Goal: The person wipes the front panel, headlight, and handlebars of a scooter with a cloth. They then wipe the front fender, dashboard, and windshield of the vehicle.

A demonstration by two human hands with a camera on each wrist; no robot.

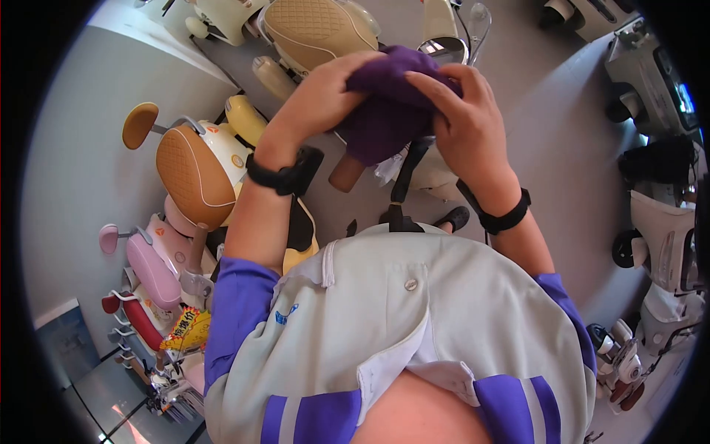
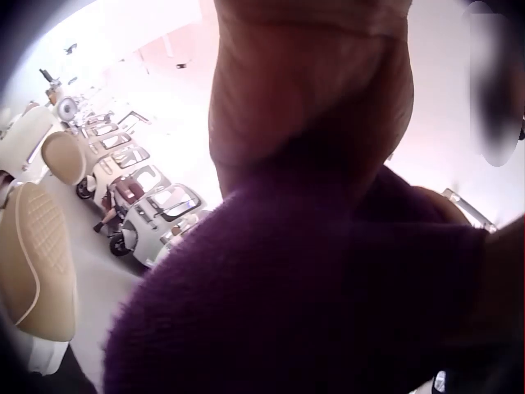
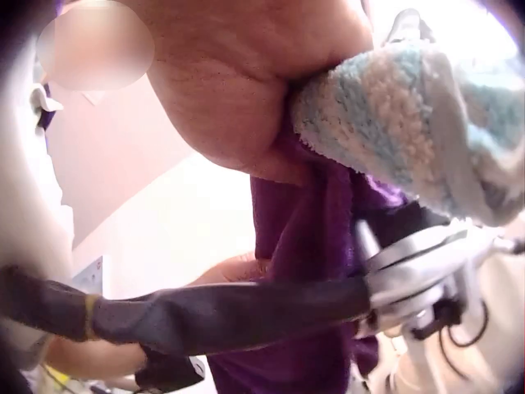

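A bunched purple cloth (image 1: 388, 103) is between both hands in the head view, above scooter parts. My left hand (image 1: 318, 100) grips its left side, with the fingertips hidden in the folds. On the right side my right hand (image 1: 473, 122) holds the cloth, its index finger lying across the top. The purple cloth (image 2: 246, 287) fills the lower part of the left wrist view, under my left hand (image 2: 312, 90). In the right wrist view a light blue and white fuzzy cloth (image 3: 369, 115) lies against my right hand (image 3: 254, 82), beside the purple cloth (image 3: 303, 222).
A scooter with a tan quilted seat (image 1: 318, 33) stands beyond the hands. More scooters, with a brown seat (image 1: 192, 174) and a pink seat (image 1: 151, 270), line the left wall. White scooters (image 1: 654, 229) stand at the right. A dark shoe (image 1: 456, 217) shows on the floor below.
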